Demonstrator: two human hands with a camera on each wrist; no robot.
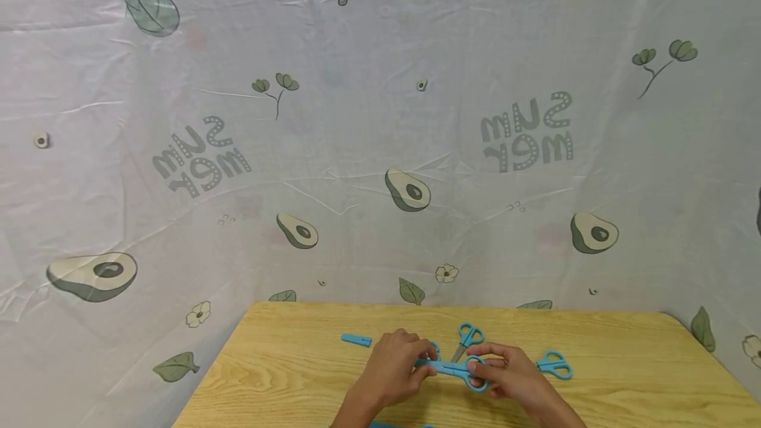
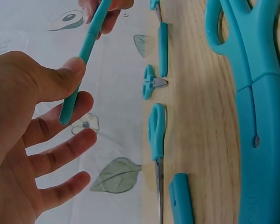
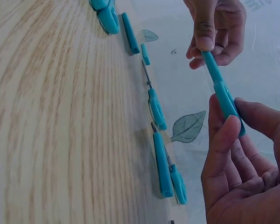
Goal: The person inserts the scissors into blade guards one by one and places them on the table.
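A pair of light-blue scissors (image 1: 452, 368), its blades covered by a matching sheath, is held between both hands above the table. My left hand (image 1: 392, 367) pinches the sheath end between thumb and index finger; the left wrist view shows its other fingers spread apart. At the handle loops, my right hand (image 1: 517, 378) grips with thumb and fingers, which cover part of the handles (image 3: 228, 105). Behind the hands lies a bare-bladed pair of scissors (image 1: 468, 335). Another pair (image 1: 555, 365) lies beside the right hand, its blades hidden in the head view.
A loose blue sheath (image 1: 357, 339) lies left of the hands on the wooden table (image 1: 285, 362). Sheathed scissors (image 2: 266, 116) lie near the front edge. Small scissors (image 2: 149, 84) and more sheaths (image 2: 181, 200) are spread along the tabletop. A patterned sheet (image 1: 357, 117) hangs behind.
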